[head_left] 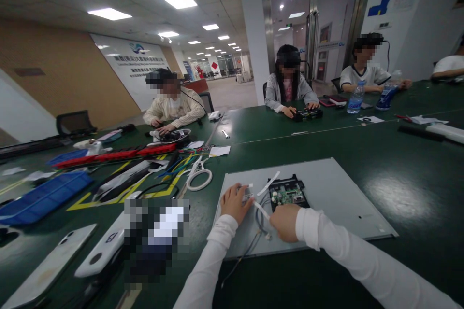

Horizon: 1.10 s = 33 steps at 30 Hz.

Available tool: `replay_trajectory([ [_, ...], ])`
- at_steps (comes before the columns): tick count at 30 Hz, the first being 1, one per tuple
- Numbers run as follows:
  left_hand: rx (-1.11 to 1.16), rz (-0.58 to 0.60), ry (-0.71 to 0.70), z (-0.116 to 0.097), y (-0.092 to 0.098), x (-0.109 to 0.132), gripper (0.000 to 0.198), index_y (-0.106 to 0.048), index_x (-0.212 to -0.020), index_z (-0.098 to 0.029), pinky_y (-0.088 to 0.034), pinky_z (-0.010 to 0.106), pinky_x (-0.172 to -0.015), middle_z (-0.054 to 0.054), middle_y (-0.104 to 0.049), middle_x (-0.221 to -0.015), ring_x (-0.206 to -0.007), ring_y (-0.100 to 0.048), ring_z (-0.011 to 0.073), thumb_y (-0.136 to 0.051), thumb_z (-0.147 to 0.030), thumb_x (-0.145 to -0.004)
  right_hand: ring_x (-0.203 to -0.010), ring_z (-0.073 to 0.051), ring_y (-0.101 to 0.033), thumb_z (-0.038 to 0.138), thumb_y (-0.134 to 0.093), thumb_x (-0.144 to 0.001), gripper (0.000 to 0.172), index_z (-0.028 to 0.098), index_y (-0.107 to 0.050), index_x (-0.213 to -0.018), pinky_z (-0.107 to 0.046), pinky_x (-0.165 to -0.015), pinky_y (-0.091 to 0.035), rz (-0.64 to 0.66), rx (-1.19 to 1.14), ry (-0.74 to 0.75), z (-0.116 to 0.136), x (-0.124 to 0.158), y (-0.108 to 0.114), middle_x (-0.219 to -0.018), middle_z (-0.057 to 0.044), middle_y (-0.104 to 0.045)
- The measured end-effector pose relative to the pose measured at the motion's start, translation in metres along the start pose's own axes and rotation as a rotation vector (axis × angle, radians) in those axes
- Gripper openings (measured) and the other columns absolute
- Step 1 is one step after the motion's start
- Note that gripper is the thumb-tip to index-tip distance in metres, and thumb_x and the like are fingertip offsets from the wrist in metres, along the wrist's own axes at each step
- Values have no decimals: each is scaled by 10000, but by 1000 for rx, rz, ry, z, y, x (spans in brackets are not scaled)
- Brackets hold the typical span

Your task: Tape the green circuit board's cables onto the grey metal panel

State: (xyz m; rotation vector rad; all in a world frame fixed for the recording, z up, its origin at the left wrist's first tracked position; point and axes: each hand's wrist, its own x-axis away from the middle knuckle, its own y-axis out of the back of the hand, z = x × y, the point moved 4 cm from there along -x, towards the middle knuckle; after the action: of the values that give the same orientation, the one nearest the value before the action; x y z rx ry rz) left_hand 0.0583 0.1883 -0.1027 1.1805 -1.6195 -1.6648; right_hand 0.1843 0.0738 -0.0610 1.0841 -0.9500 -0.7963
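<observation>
A flat grey panel (337, 193) lies on the green table in front of me. My left hand (234, 202) rests at its left side, fingers and thumb bent around a small shiny metal piece (248, 191). My right hand (286, 222) is closed on the lower end of a white strip (261, 209), whose upper end reaches my left thumb. A second white strip (268, 183) lies just above. Beside it, a green circuit board (291, 196) sits in a black frame, close above my right hand. Thin grey cables (258, 226) run between my hands and over the panel's front edge.
Left of the panel are a white cable coil (199, 180), a blurred lit screen (168, 224), a white phone (54, 263), a blue tray (47, 196) and red bars (116, 154). Several people sit around the table. Bottles (356, 98) and a small wrench (225, 133) are farther off.
</observation>
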Motion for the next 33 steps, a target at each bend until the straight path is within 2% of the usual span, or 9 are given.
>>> replay_trajectory([
  [5,36,-41,2,4,0,-3,335,-495,-1105,-270,-313,404,-903,45,-470,-1188,-1108,-386,241,-483,-351,-780,-720,-242,-607,188,-468,-705,213,112,-639,-807,-319,-615,-453,-8,-4,41,-11,16,-6,-764,-143,-639],
  [7,51,-61,-6,3,3,-5,302,-515,-1078,-241,-340,396,-883,56,-501,-1152,-1080,-416,236,-482,-280,-780,-728,-195,-597,190,-452,-730,199,140,-638,-780,-286,-670,-431,-108,-108,104,-20,27,-5,-744,-95,-642],
  [9,87,-110,-46,-3,10,-4,271,-538,-1038,-209,-374,381,-852,67,-537,-1092,-1028,-461,224,-459,-197,-779,-734,-143,-576,191,-441,-755,185,165,-621,-788,-241,-696,-404,-286,-265,129,-36,42,-1,-747,-42,-633],
  [13,257,-239,-304,-43,32,9,250,-559,-948,-181,-401,369,-832,68,-571,-985,-943,-505,197,-392,-106,-779,-588,-89,-498,259,-430,-787,165,158,-548,-734,-188,-562,-366,-575,-530,-72,-89,75,-5,-637,10,-549],
  [16,366,-145,-578,-88,38,29,275,-551,-943,-186,-411,352,-819,61,-574,-960,-924,-505,184,-381,-73,-759,-538,-83,-451,312,-444,-782,190,158,-492,-682,-185,-519,-342,-660,-595,-228,-120,89,-22,-572,32,-482],
  [19,386,19,-776,-123,34,47,284,-533,-951,-179,-417,337,-810,57,-574,-989,-918,-502,180,-406,-67,-723,-518,-83,-424,312,-480,-754,194,161,-474,-632,-191,-512,-323,-629,-511,-282,-130,90,-35,-545,39,-458],
  [22,356,151,-836,-139,31,56,275,-514,-930,-174,-407,335,-830,52,-548,-1079,-944,-484,181,-423,-65,-696,-551,-90,-449,273,-495,-737,135,162,-530,-667,-197,-540,-331,-544,-408,-240,-125,87,-38,-584,26,-505],
  [28,272,229,-790,-143,34,55,263,-497,-927,-187,-387,356,-847,30,-487,-1201,-994,-446,194,-409,-72,-708,-785,-123,-540,187,-407,-781,271,220,-612,-954,-217,-718,-365,-360,-297,-111,-109,94,-32,-860,-19,-614],
  [33,212,255,-789,-144,28,55,280,-489,-945,-189,-378,364,-841,18,-466,-1227,-1038,-406,211,-419,-86,-695,-820,-142,-555,181,-398,-783,310,238,-602,-1010,-223,-733,-369,-275,-226,-135,-104,97,-32,-849,-35,-620],
])
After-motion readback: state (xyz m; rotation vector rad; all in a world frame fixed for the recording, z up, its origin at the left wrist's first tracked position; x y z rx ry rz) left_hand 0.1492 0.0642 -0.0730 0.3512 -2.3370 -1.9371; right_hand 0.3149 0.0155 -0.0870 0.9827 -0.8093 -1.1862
